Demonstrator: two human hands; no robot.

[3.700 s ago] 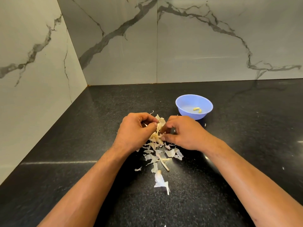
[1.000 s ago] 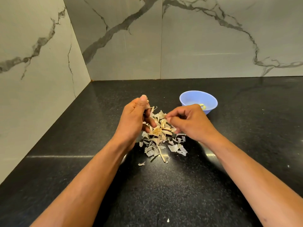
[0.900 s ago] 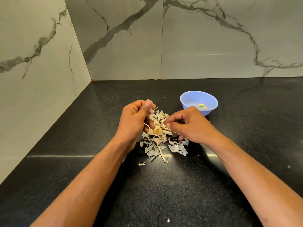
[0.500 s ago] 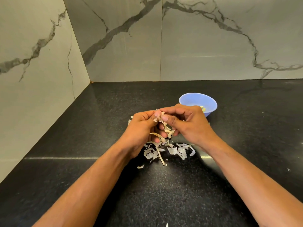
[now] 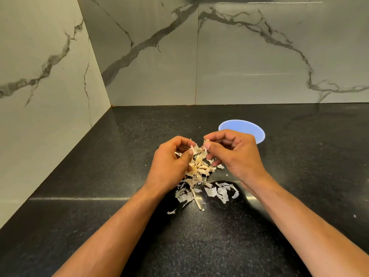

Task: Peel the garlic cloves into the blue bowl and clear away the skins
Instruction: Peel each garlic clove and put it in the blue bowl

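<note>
My left hand [image 5: 169, 166] grips a half-stripped garlic head [image 5: 198, 166], its dry skins flaring out and a few cloves showing. My right hand [image 5: 235, 154] is just right of it, thumb and forefinger pinching a small piece at the head's top edge. A scatter of pale garlic skins [image 5: 215, 191] lies on the black counter below both hands. The blue bowl [image 5: 257, 129] stands behind my right hand, which hides its front and its contents.
The black speckled counter [image 5: 99, 196] runs into a corner of marble-look walls [image 5: 149, 56] at the left and back. A few tiny white skin flecks lie at the far right of the counter [image 5: 354, 216].
Both hands lifted the garlic head off the skin pile and came together above it. My right hand shifted from pulling at the head's side to pinching at its top.
</note>
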